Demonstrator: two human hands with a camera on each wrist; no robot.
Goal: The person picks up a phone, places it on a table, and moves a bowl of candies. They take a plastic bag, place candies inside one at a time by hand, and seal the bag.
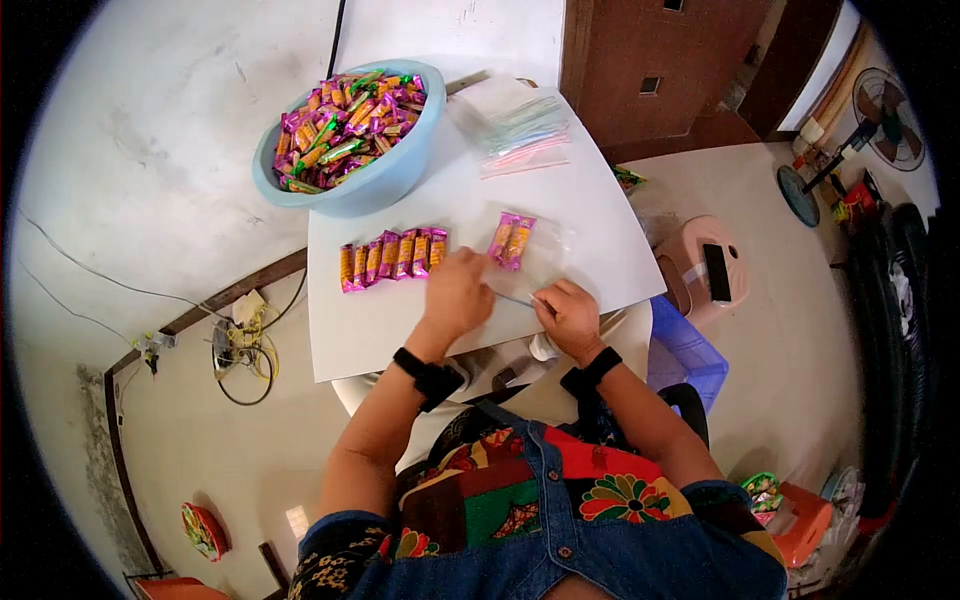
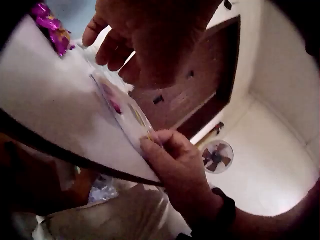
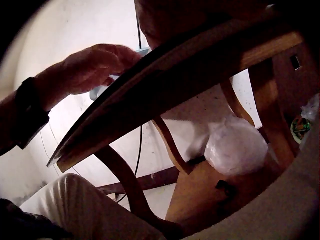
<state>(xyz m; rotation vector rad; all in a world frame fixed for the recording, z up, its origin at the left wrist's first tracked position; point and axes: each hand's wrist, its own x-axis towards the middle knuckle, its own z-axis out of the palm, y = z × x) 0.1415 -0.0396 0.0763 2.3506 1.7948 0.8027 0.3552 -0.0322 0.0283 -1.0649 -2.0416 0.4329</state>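
Observation:
On the white table (image 1: 350, 335) lies a clear zip bag (image 1: 545, 258) with two purple-and-orange wrapped snack bars (image 1: 512, 242) in it. My right hand (image 1: 570, 318) pinches the bag's blue-edged mouth near its right end, thumb on top, as the left wrist view shows. Near the other end of that mouth is my left hand (image 1: 460, 295), its fingers (image 2: 107, 52) loosely bent and apart in the left wrist view. To its left, several wrapped bars (image 1: 393, 258) lie side by side in a row. The right wrist view mostly shows the table's underside.
A light blue basin (image 1: 385, 185) heaped with wrapped bars stands at the back left of the table. Flat bags with coloured edges (image 1: 525, 135) are piled at the back right. A pink stool (image 1: 705, 260) and a blue plastic crate (image 1: 685, 350) stand to the right.

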